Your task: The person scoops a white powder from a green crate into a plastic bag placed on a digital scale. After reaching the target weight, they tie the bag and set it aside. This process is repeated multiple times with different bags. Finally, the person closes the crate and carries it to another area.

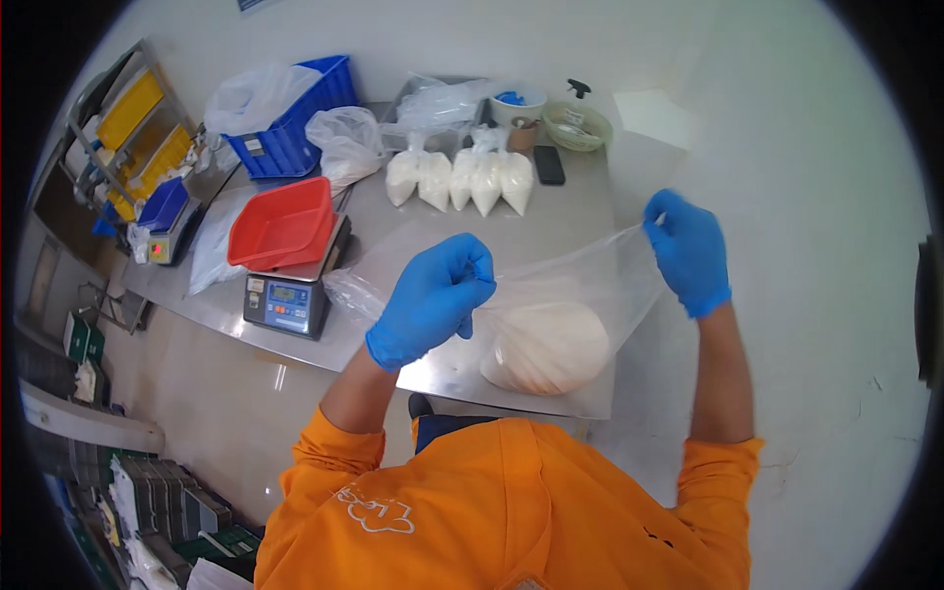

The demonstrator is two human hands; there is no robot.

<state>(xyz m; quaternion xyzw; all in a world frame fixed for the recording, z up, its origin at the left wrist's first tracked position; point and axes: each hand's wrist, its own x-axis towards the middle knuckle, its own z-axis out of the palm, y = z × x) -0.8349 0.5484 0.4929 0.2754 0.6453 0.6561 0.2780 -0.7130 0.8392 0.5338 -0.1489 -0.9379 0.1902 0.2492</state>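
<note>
A large clear plastic bag (551,344) with white powder in its bottom stands near the front edge of the steel table. My left hand (431,300), in a blue glove, is closed on the gathered film at the bag's left side. My right hand (688,256), also gloved in blue, pinches the bag's upper right edge and holds it raised. Between the two hands the film is stretched taut and slanting. Left of my left hand is a digital scale (285,305) bearing a red plastic tray (280,226), with loose clear film beside it.
Several small tied bags of white powder (484,180) stand in a row at the back, beside a black phone (550,165). Behind them are a grey bin (396,135), a white bucket (531,95) and a spray bottle (578,90). A blue crate (295,133) stands back left; a white wall (816,275) borders the right.
</note>
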